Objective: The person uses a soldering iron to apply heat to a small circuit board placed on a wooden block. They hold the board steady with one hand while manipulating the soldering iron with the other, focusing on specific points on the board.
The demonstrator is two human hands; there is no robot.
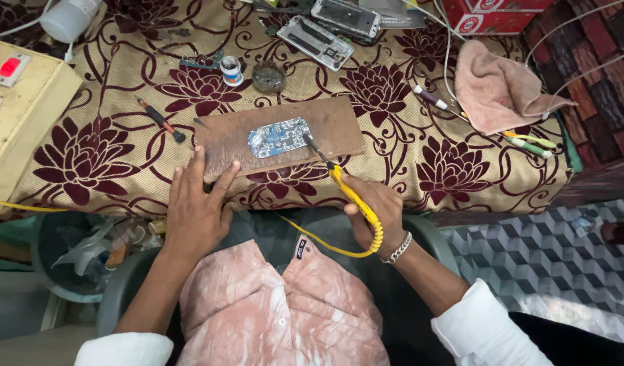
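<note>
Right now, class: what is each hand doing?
Left hand: open, flat on the wooden board.
Right hand: closed on the yellow soldering iron.

Left hand (198, 207) pressed flat on the wooden board (278, 135) — right hand (374, 211) held a yellow soldering iron (339, 181), tip touching the blue circuit board (279, 137).

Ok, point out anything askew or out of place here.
The wooden board lies skewed on the floral cloth, steadied by the left hand. The pink rag lies crumpled over cables.
</note>
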